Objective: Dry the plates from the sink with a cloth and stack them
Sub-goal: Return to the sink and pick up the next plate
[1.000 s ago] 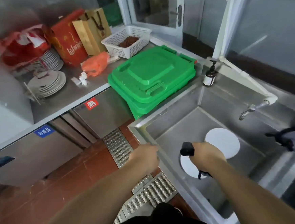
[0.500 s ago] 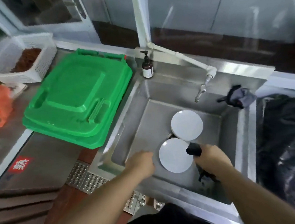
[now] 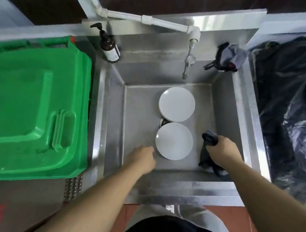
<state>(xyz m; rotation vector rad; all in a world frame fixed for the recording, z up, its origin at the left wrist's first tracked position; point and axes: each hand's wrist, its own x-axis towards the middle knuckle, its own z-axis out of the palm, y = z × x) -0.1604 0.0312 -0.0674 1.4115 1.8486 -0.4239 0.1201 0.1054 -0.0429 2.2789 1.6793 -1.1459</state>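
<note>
Two white plates lie flat in the steel sink [image 3: 136,103]. The far plate [image 3: 176,104] sits under the tap, the near plate [image 3: 174,141] just in front of it. My left hand [image 3: 143,158] reaches into the sink, its fingers at the near plate's left edge; whether they touch it I cannot tell. My right hand [image 3: 222,150] grips a dark cloth [image 3: 209,138] to the right of the near plate, the cloth's ends hanging below the fist.
A green bin lid [image 3: 31,110] lies left of the sink. A brown pump bottle [image 3: 109,45] stands at the back left corner, a tap [image 3: 188,62] at the back middle, a grey rag [image 3: 230,56] at the back right. Black plastic sheeting [image 3: 292,108] covers the right side.
The view swung right until it looks straight down into the sink. My left hand went from the sink's front rim down beside the near plate. My right hand shifted right with the cloth, off the plate.
</note>
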